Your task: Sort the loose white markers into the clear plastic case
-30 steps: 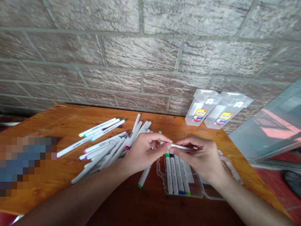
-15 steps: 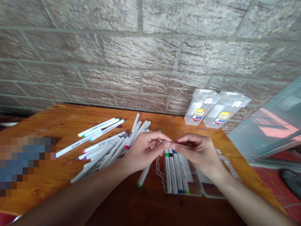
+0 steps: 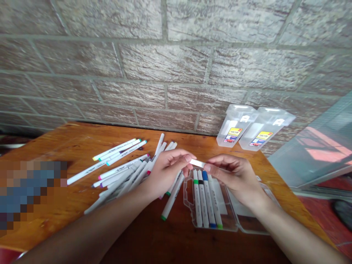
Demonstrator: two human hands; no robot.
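Between my two hands is a white marker [image 3: 197,163], held sideways and slightly tilted above an open clear plastic case [image 3: 236,220]. My left hand [image 3: 169,170] pinches its left end between thumb and fingers. On its other end, the thumb and fingers of my right hand [image 3: 238,176] are closed; they hide that end. Several white markers [image 3: 207,205] lie side by side in the left half of the case, showing green, black and blue bands. A loose marker with a green end [image 3: 172,201] rests on the table just left of the case.
A pile of loose white markers [image 3: 129,176] with coloured ends covers the table [image 3: 77,139] to the left. Two upright clear cases [image 3: 254,137] with yellow labels stand at the back right by the brick wall [image 3: 165,62]. A blurred patch [image 3: 27,194] hides the left edge.
My hands have drawn apart a little, and the white marker now shows between them. The loose marker with the green end is less covered by my left hand.
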